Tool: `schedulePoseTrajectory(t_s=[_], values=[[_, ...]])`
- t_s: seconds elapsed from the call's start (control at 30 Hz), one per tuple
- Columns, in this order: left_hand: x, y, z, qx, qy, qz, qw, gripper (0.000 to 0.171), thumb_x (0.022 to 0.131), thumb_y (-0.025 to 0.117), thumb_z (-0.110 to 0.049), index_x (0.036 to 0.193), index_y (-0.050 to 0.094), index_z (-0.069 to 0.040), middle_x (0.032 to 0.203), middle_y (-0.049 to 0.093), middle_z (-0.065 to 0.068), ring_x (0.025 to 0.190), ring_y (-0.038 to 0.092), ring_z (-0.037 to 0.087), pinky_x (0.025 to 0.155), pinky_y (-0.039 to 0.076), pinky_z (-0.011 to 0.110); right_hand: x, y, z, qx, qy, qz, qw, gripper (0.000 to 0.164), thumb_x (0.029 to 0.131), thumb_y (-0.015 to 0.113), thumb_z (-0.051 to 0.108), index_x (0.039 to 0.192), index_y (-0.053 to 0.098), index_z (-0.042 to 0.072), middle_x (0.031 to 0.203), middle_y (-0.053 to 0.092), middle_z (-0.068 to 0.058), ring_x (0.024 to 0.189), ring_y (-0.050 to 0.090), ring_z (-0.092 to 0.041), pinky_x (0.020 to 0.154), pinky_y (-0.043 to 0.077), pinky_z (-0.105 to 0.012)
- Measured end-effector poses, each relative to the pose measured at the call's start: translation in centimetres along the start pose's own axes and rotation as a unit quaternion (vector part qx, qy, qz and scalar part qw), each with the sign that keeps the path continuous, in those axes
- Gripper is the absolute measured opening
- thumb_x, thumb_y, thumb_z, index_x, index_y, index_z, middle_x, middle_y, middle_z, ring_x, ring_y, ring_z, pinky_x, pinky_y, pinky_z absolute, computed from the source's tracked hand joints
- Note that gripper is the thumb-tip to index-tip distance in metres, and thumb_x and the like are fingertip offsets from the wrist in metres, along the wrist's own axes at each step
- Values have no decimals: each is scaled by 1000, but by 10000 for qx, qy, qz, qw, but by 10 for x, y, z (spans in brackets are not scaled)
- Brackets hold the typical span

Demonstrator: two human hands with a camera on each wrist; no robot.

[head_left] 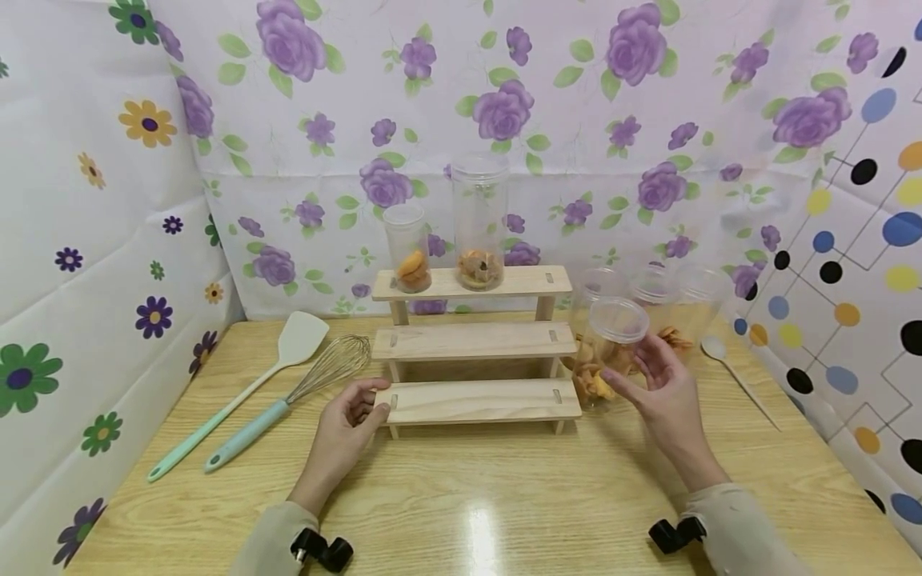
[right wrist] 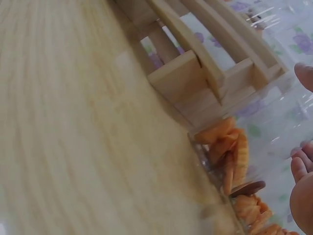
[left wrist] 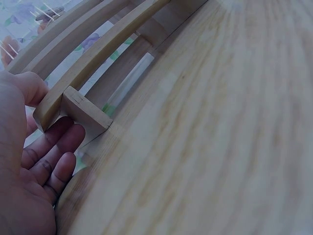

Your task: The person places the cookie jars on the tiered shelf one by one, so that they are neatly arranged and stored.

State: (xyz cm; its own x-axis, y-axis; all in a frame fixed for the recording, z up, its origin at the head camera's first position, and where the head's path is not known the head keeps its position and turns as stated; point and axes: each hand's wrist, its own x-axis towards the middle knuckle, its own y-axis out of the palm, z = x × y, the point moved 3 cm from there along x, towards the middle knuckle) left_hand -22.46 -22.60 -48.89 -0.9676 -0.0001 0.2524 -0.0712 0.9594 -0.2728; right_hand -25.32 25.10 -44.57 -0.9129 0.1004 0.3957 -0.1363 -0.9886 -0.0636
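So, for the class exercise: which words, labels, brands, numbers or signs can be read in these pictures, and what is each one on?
None: no readable text shows in any view.
The clear jar at the right hand and the wooden shelf show no lettering.
The back cloth shows flowers; the right-hand cloth, dots and lines.

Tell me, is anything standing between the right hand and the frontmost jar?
Nothing visible: the right hand is right at the frontmost jar, on its near right side. The other table jars stand farther back.
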Motion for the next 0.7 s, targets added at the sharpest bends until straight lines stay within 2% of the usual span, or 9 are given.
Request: schedulePoseTrajectory(t_s=[0.23, 0.47, 0.7], values=[[0, 0, -1, -32, 15, -16, 10000, 29, 107, 75, -10, 135, 74, -13, 102, 69, 14, 83, 64, 16, 72, 51, 24, -1, 2, -9, -128, 88, 96, 9998, 78, 91, 88, -7, 160, 52, -2, 145, 66, -6, 136, 61, -12, 117, 44, -18], [0, 0, 0, -22, 54, -20, 10000, 28, 107, 75, -10, 135, 74, -14, 102, 69, 14, 84, 64, 17, 72, 52, 24, -1, 5, -18, -284, 288, 166, 9990, 74, 94, 89, 1, 159, 53, 0, 151, 61, -19, 138, 59, -15, 116, 45, -20], [0, 0, 0, -42, 54, -8, 10000, 28, 107, 75, -12, 135, 74, -14, 102, 69, 14, 83, 63, 18, 72, 51, 24, -1, 5, -23, -606, 233, 294, 9975, 70, 95, 90, 4, 155, 54, -5, 143, 65, -10, 131, 60, -9, 112, 46, -17]])
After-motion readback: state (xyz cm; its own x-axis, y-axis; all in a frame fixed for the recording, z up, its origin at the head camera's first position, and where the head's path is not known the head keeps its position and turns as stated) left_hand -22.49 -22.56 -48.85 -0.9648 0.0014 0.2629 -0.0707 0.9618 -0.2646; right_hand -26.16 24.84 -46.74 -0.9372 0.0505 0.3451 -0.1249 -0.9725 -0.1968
